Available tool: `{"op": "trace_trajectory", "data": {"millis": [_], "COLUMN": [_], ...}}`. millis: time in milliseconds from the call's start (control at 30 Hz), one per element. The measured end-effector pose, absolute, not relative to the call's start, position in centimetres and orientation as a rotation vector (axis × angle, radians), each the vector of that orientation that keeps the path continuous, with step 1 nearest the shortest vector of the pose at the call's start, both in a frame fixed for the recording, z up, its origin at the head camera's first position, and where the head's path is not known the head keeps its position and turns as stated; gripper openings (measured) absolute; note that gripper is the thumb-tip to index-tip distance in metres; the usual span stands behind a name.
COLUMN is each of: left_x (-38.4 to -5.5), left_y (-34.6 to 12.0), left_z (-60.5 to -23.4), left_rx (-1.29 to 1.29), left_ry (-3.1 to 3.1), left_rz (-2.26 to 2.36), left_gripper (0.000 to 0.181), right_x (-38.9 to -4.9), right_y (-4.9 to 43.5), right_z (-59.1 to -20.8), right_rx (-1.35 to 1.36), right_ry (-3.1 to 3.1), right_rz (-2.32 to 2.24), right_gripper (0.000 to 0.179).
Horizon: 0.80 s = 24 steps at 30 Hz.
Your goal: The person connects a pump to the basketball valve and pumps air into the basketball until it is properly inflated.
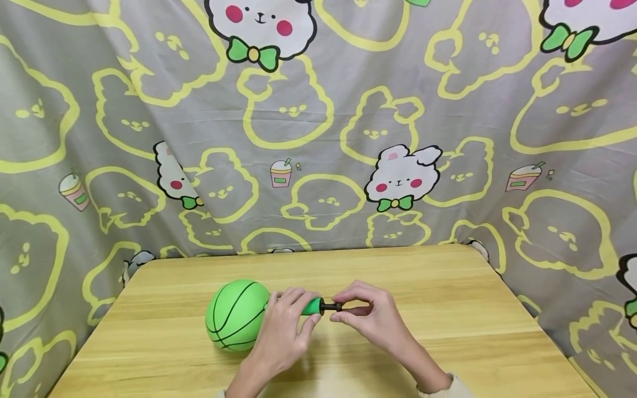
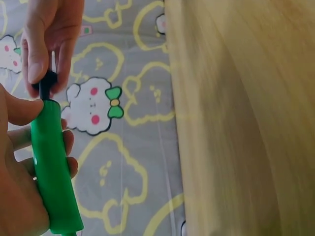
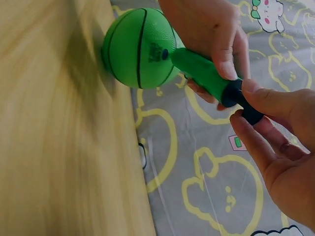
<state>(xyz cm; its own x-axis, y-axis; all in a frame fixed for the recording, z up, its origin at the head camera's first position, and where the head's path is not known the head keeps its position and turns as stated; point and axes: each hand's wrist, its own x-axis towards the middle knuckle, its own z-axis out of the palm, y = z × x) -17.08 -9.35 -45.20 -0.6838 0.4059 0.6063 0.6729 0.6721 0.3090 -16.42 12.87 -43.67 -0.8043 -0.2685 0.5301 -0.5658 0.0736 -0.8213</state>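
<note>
A green ball with black basketball lines [image 1: 234, 318] sits on the wooden table, left of both hands. My left hand [image 1: 282, 334] grips the green barrel of a small hand pump [image 2: 54, 167], fingers wrapped around it. The pump's tip end meets the ball at a dark spot, the valve [image 3: 165, 54], in the right wrist view. Thumb and fingers of my right hand [image 1: 373, 315] pinch the black pump handle [image 3: 252, 116]. A short length of black rod shows between the handle and the barrel.
The light wooden table [image 1: 174, 354] extends around the ball and hands. A grey curtain [image 1: 318, 160] with yellow cartoon outlines hangs behind the table and along its sides.
</note>
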Motion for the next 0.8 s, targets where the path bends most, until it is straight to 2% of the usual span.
{"op": "trace_trajectory", "data": {"millis": [800], "left_x": [-18.1], "left_y": [-11.1], "left_z": [-44.5], "left_rx": [-0.738], "left_ry": [-2.347], "left_rz": [-0.783], "left_gripper": [0.027], "right_x": [-16.8], "right_y": [17.7], "right_z": [-40.9], "right_rx": [0.933], "right_ry": [-2.113], "right_rz": [1.798], "right_gripper": [0.028]}}
